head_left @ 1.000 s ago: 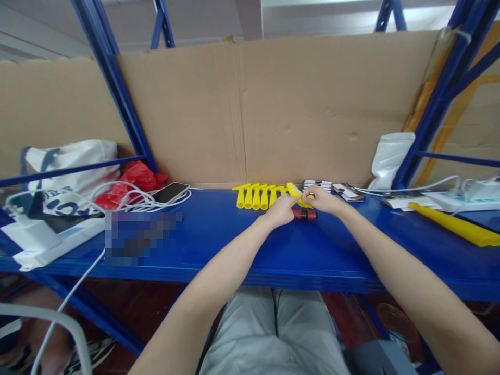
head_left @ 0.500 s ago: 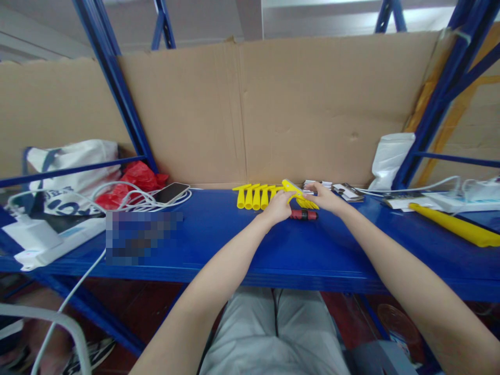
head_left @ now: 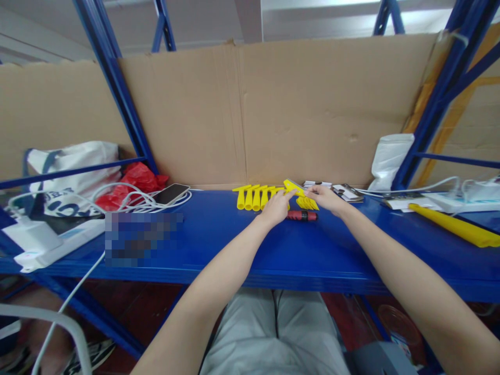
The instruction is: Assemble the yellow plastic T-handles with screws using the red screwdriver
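My left hand (head_left: 275,207) is closed round a yellow scraper-like tool (head_left: 292,185), whose wide flat head is tilted up. At the right end of that head, my right hand (head_left: 323,198) holds its fingers pinched together; what is between them is too small to make out. Below the hands lies a red and black screwdriver-like handle (head_left: 307,215), partly behind my left hand. Several similar yellow tools (head_left: 256,199) stand in a row to the left. Under my right fingers is a small pile of flat yellow pieces (head_left: 308,203).
Small packets (head_left: 348,192) lie behind my right hand, near a white pouch (head_left: 391,161). A long yellow piece (head_left: 455,225) is at the right. On the left are a phone (head_left: 172,194), white cables (head_left: 135,200) and a power strip (head_left: 64,245). A cardboard sheet (head_left: 304,109) closes the back.
My right hand has shifted slightly, its fingers now closer together at the end of the yellow head. The flat yellow pieces beneath show more. My left hand keeps its hold.
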`<state>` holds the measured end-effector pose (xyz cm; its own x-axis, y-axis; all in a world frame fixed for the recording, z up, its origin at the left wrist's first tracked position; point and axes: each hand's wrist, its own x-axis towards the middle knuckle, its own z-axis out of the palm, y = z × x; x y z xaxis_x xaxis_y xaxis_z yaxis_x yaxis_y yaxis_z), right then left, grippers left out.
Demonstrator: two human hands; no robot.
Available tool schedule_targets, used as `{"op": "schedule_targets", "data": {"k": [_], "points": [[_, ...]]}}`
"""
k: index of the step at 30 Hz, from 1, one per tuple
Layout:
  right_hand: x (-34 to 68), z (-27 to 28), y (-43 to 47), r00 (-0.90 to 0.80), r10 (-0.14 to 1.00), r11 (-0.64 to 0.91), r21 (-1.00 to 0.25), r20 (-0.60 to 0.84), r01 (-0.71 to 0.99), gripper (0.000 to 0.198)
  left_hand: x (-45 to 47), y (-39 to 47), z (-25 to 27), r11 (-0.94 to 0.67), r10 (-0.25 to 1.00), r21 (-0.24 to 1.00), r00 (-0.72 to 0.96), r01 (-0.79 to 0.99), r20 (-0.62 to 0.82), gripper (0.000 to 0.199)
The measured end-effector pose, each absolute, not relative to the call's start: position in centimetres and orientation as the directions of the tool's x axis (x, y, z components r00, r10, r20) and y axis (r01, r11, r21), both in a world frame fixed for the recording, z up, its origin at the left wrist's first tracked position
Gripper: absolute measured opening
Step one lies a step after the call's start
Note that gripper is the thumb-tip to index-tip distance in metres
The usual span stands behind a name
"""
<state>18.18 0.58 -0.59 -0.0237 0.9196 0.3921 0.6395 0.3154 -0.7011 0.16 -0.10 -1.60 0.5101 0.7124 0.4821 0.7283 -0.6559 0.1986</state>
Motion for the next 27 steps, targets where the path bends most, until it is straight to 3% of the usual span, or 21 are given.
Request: {"op": "schedule_targets", "data": {"k": [12,15,18,22,27], "points": [[18.1,-0.5,0.5,-0.027,0.915,0.329,-0.705,0.403,0.628,0.017,0.0,0.4,-2.1,-0.682,0.702,0.239,0.527,0.691,0.479,0.063],[18.7,-0.5,0.7,-0.105,0.902,0.38,-0.654,0.42,0.654,0.017,-0.1,0.7,-2.2,-0.704,0.685,0.267,0.53,0.658,0.5,0.062],[19.9,-0.5,1.1,-0.119,0.88,0.373,-0.515,0.459,0.772,0.018,-0.2,1.0,-2.2,-0.695,0.692,0.291,0.503,0.657,0.517,0.064],[22.5,-0.6,1.4,-0.027,0.891,0.133,-0.203,0.453,0.97,0.026,-0.3,1.4,-2.0,-0.677,0.704,0.34,0.441,0.652,0.556,0.065],[25.5,-0.8,1.0,0.212,0.943,-0.192,-0.1,0.257,0.976,0.028,-0.4,2.0,-1.9,-0.724,0.665,0.439,0.369,0.532,0.649,0.067]]}}
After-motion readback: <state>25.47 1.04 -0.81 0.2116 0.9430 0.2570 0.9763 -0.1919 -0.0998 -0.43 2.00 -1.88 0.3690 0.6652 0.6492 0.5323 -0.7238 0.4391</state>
